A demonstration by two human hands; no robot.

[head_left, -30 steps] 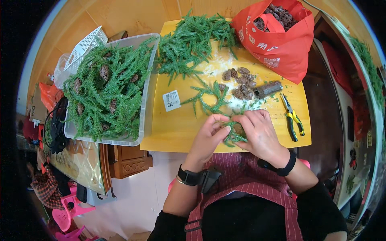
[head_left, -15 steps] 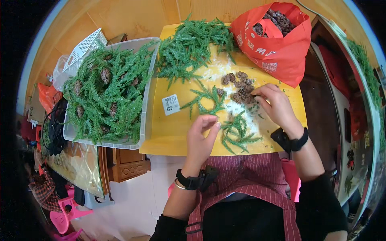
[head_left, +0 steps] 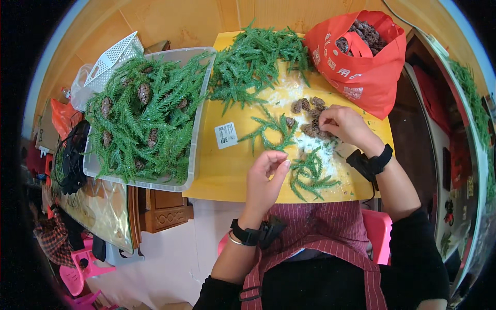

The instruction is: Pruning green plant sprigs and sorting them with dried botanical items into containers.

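Observation:
Several small brown pine cones (head_left: 305,105) lie in a loose pile on the yellow board. At the pile's right edge my right hand (head_left: 345,124) has its fingertips pinched on a pine cone, mostly hidden by the fingers. My left hand (head_left: 266,178) hovers near the board's front edge, thumb and forefinger nearly meeting; anything between them is too small to make out. Beyond it lies a ring-shaped green pine sprig (head_left: 268,129) with a cone (head_left: 290,122) at its right side. A second curled sprig (head_left: 313,175) rests to the right of my left hand.
A clear plastic tub (head_left: 192,150) at left holds green sprigs with cones. Loose green sprigs (head_left: 253,59) are heaped at the back. A red bag (head_left: 356,77) full of cones stands at back right. A white label (head_left: 226,135) and white powder (head_left: 325,150) lie on the yellow board (head_left: 222,181).
My right hand has moved slightly left over the cone pile, its fingers drawn closer together. My left hand keeps nearly the same pose. The whole view has shifted a little.

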